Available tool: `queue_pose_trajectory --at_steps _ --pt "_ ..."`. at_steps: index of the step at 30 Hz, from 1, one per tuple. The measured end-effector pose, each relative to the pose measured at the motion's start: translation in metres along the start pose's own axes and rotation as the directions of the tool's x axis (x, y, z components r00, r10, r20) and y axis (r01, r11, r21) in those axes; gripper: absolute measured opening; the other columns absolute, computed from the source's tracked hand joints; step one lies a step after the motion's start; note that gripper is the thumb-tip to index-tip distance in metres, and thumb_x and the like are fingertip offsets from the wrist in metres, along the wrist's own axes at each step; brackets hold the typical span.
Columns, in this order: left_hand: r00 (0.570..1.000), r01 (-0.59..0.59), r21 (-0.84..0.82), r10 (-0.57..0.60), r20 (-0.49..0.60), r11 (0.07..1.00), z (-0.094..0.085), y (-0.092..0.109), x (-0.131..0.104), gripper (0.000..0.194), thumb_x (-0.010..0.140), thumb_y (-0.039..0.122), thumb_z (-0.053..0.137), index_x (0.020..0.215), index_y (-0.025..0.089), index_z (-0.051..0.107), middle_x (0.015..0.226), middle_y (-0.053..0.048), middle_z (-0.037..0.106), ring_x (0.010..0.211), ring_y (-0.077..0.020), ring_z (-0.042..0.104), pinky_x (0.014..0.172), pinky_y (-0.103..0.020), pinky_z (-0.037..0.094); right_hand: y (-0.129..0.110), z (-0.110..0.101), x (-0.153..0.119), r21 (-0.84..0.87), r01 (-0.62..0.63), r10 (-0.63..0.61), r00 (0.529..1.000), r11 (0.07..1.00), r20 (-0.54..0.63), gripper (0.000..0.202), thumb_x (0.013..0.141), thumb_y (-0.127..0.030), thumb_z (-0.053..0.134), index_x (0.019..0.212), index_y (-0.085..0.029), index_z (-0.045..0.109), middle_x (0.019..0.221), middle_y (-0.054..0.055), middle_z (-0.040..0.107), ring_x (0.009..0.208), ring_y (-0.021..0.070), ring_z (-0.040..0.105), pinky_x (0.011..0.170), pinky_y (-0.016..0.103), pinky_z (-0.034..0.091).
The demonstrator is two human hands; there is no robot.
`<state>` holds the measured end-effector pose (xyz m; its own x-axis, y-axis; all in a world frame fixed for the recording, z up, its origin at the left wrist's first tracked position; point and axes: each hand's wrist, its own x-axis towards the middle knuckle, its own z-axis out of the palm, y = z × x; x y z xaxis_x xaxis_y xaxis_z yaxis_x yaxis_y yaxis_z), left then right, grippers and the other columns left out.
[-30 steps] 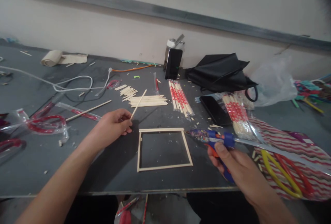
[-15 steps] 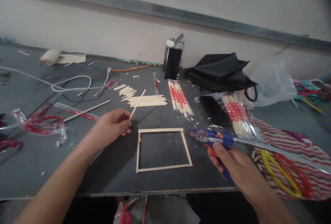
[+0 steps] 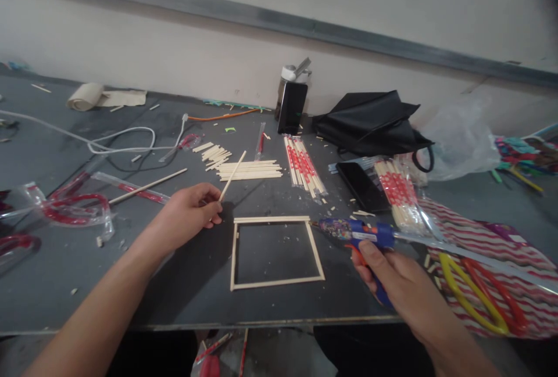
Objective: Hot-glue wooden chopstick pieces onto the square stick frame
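Observation:
Pinched between the fingers of my left hand (image 3: 192, 208) is a thin wooden stick (image 3: 233, 175), tilted up and to the right. My right hand (image 3: 392, 272) grips a blue hot glue gun (image 3: 357, 232) with an orange trigger and a long clear glue stick out of its back. The gun's nozzle is at the top right corner of a rectangular stick frame (image 3: 279, 282) lying flat on the dark table. Along the frame's top edge, two sticks lie side by side. Whether the nozzle touches the wood I cannot tell.
Behind the frame lie loose sticks (image 3: 253, 170), short cut pieces (image 3: 213, 154) and packs of chopsticks (image 3: 303, 165). A phone (image 3: 293, 107) leans on a bottle; another phone (image 3: 360, 184) lies flat. Yellow-handled and red-handled tools (image 3: 471, 295) rest on striped cloth at right. White cable (image 3: 122, 139) crosses the left.
Almost nothing differs. Both hands, the stick, the glue gun and the frame keep their places; the view has shifted very slightly.

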<state>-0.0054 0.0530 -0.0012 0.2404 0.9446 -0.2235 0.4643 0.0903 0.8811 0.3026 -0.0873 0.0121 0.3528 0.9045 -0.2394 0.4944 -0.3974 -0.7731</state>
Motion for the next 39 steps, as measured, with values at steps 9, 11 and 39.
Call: queue_pose_trajectory --at_steps 9,11,39 --pt "1.000 0.008 -0.013 -0.008 -0.011 1.000 0.0006 0.0017 0.0001 0.021 0.071 0.033 0.061 0.084 0.017 0.059 0.064 0.000 0.063 0.062 -0.0158 0.064 0.055 -0.025 0.050 -0.0011 0.0007 0.0002 0.002 0.008 -0.008 1.000 1.000 -0.029 0.058 0.078 -0.072 0.049 0.068 -0.017 0.063 0.056 0.003 0.060 0.048 0.0131 0.054 0.042 0.023 0.040" --pt "1.000 0.006 -0.009 -0.006 -0.011 1.000 0.0006 0.0013 0.0001 0.021 0.070 0.033 0.062 0.084 0.018 0.059 0.064 0.000 0.063 0.062 -0.0159 0.064 0.055 -0.025 0.050 0.0001 0.0002 0.0006 -0.004 0.000 0.000 1.000 1.000 -0.021 0.058 0.078 -0.072 0.049 0.069 -0.016 0.063 0.057 0.004 0.060 0.049 0.0133 0.054 0.042 0.023 0.041" --pt "1.000 0.006 -0.002 -0.006 -0.005 1.000 0.0008 0.0007 0.0006 0.019 0.072 0.031 0.059 0.085 0.017 0.058 0.066 0.000 0.063 0.063 -0.0159 0.063 0.056 -0.026 0.050 0.0079 -0.0016 0.0040 -0.025 0.038 -0.038 0.999 0.999 -0.002 0.053 0.084 -0.068 0.044 0.067 -0.019 0.056 0.054 0.000 0.053 0.049 0.0128 0.050 0.045 0.025 0.038"
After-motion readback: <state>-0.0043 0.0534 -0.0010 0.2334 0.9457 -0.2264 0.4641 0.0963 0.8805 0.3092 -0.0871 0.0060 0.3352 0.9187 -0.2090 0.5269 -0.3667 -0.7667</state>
